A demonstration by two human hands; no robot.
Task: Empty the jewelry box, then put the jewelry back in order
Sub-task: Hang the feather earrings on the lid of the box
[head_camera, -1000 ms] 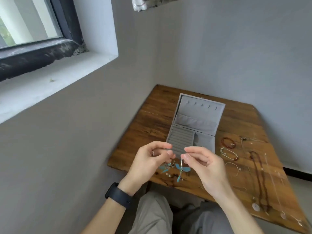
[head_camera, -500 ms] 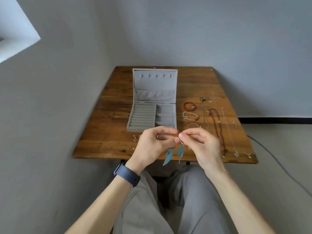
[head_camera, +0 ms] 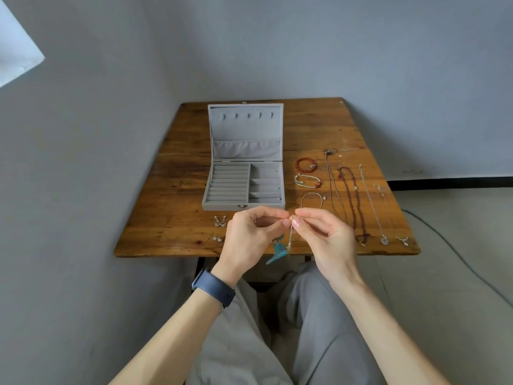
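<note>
left hand (head_camera: 247, 237) + right hand (head_camera: 327, 237) pinch earrings (head_camera: 279, 250) | over table (head_camera: 166, 250) near edge

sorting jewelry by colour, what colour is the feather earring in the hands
The feather earring is turquoise blue; head view shows it.

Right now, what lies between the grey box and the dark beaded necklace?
The head view shows three in a column: red-bead bracelet, pale cord bracelet, thin silver bracelet; then a thin chain necklace.

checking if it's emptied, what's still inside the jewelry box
The jewelry box shows bare ring rolls and three compartments with tiny specks, unidentifiable. Inside the lid pocket is hidden.
</note>
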